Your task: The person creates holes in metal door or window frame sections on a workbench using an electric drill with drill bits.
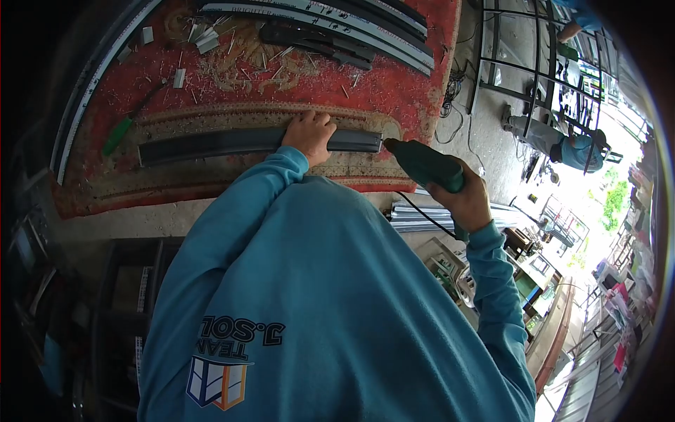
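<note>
A dark metal profile (211,146) lies lengthwise across the carpet-covered table in front of me. My left hand (309,137) is closed over it, right of its middle, with the fingers wrapped around its far edge. In my right hand (467,199) is a green power drill (429,167), gripped by its handle. The drill's tip points left and meets, or nearly meets, the right end of the profile; the exact contact is too small to tell. A black cord hangs from the drill toward the table's near edge.
Red patterned carpet (394,105) covers the table, strewn with metal shavings. A green-handled screwdriver (118,133) lies at left, with small metal offcuts (205,39) beyond. Several long profiles (330,21) rest at the back. A metal frame rack (541,49) and a co-worker (580,151) are at right.
</note>
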Motion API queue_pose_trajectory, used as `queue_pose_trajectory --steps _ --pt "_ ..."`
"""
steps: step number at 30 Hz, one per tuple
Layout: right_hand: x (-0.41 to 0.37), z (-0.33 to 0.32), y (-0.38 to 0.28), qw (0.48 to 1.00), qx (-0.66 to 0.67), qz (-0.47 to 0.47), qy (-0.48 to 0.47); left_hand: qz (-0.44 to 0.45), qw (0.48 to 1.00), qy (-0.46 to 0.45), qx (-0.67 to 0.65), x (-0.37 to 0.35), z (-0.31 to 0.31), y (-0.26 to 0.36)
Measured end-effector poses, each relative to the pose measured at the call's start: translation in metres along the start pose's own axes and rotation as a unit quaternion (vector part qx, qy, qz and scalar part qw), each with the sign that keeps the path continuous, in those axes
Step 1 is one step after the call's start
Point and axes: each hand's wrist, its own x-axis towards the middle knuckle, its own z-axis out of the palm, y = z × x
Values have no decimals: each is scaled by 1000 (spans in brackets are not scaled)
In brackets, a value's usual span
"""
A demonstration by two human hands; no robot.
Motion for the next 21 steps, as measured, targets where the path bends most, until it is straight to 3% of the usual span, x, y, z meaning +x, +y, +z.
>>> queue_pose_trajectory --steps 10,21 --pt "-19 19 23 999 41 16 31 -7 999 1 -32 -1 -7 3" --pt "-34 35 11 988 -146 -36 35 8 1000 -9 -6 0 -6 2"
